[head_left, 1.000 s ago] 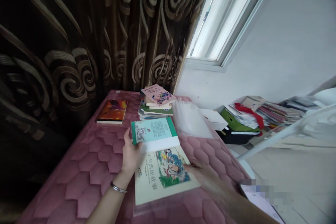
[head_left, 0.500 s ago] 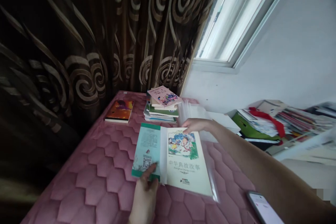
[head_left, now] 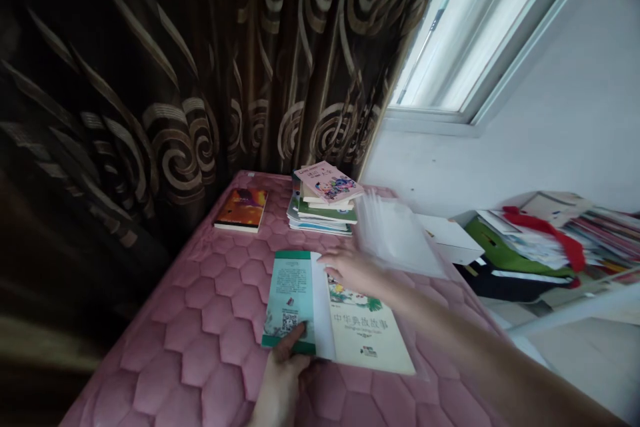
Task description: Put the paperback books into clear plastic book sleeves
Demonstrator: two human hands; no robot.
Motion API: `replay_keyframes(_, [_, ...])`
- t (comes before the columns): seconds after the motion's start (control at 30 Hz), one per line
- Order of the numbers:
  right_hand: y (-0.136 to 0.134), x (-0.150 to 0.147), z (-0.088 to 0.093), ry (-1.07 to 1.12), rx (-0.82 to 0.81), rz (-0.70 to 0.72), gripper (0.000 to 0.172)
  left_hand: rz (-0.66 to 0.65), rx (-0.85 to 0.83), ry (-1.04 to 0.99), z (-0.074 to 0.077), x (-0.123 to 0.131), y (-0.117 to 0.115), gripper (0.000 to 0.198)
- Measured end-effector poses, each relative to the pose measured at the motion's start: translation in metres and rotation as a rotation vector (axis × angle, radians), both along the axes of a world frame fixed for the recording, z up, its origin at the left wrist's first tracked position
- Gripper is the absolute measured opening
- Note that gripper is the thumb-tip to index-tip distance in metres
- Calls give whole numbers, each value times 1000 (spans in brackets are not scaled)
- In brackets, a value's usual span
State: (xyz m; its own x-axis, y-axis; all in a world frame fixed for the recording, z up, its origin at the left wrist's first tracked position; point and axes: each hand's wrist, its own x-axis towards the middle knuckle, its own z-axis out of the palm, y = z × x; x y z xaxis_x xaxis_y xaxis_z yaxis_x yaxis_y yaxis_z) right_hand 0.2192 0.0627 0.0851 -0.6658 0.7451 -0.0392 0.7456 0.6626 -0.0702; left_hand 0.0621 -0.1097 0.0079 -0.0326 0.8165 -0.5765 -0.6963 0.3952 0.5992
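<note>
Near the far left corner of the pink surface (head_left: 175,353), an orange book (head_left: 243,208). Nearer, left hand (head_left: 283,372), one digit on a teal cover (head_left: 290,297); cannot tell whether clamped. At the far edge, stacked books (head_left: 325,203). At mid-surface, an open book (head_left: 327,323): QR code (head_left: 290,321) left, “中华典故故事” right, page's long axis and text tops toward the far edge; white flap (head_left: 321,303), cream illustrated page (head_left: 373,337). On the flap's far end, right hand (head_left: 353,272), fingers slightly apart; pinching or merely touching, cannot tell. Toward the right edge, clear sheets (head_left: 400,233).
</note>
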Motion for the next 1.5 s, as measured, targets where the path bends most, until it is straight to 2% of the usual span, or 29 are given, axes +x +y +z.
replay_keyframes(0.07, [-24,-7,-15,89,-42,73,43,-1,28,0,-4,-1,0,59])
replay_keyframes(0.13, [-46,-12,-34,80,-83,100,54,-13,63,16,-6,-2,1,55])
replay_keyframes(0.3, [-68,-16,-74,87,29,123,54,-72,70,77,-4,-6,-2,57])
replay_keyframes(0.37, [-68,-16,-80,97,87,130,52,-204,58,175,2,-8,-10,54])
replay_keyframes(0.43, [-67,-16,-82,97,112,131,51,-450,102,369,13,-13,-19,43])
replay_keyframes(0.5, [-67,-16,-82,96,110,126,51,-675,245,693,28,-21,-22,28])
replay_keyframes(0.53, [-68,-16,-81,98,105,123,50,-708,366,900,36,-26,-19,24])
replay_keyframes(0.6, [-69,-17,-79,103,94,118,49,-620,563,1302,48,-38,-3,29])
replay_keyframes(0.67, [-70,-18,-77,104,87,109,48,-549,633,1645,51,-49,23,35])
replay_keyframes(0.77, [-71,-18,-76,97,90,95,48,-578,462,1987,34,-58,61,47])
replay_keyframes(0.83, [-71,-18,-76,89,95,93,48,-639,389,2061,16,-57,76,57])
replay_keyframes(0.9, [-71,-18,-77,89,102,96,49,-637,402,2094,1,-52,81,64])
replay_keyframes(1.0, [-72,-20,-78,88,104,100,48,-628,474,2102,-7,-45,78,68])
replay_keyframes(1.1, [-72,-20,-77,83,99,90,49,-694,561,2077,-4,-46,69,69])
replay_keyframes(1.2, [-71,-19,-74,72,85,93,50,-736,635,2065,-4,-53,51,65])
replay_keyframes(1.3, [-71,-22,-66,52,79,89,49,-592,572,2147,-14,-62,25,57])
replay_keyframes(1.37, [-72,-31,-58,36,102,66,42,-500,553,2203,-21,-65,12,55])
replay_keyframes(1.43, [-74,-45,-51,23,110,74,37,-450,568,2237,-26,-66,5,53])
replay_keyframes(1.5, [-75,-61,-47,21,94,142,40,-431,570,2253,-27,-64,4,52])
